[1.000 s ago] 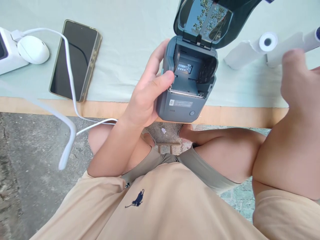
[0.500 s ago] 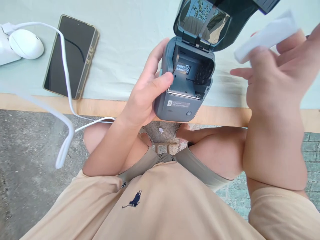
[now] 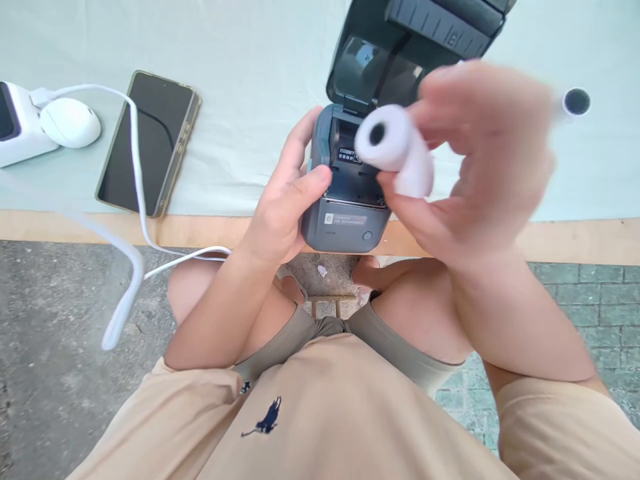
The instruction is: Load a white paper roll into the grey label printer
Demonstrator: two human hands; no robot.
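A dark grey portable label printer stands at the table's front edge, its lid swung up and back. My left hand wraps round the printer's left side, thumb on the rim of the paper bay. A white paper roll with a dark core hole is pinched in my right hand. The roll is over the right part of the open bay, its loose paper end hanging down by my fingers. My right hand is blurred, and it hides part of the lid and the bay's right side.
On the left lie a dark phone and a white rounded device beside a white box-shaped one. A white cable crosses the phone and hangs over the table edge. Another roll with a dark end is at the right.
My right hand has brought the paper roll left from beside the printer to over its open bay. The printer has shifted slightly left and down in view, still in my left hand.
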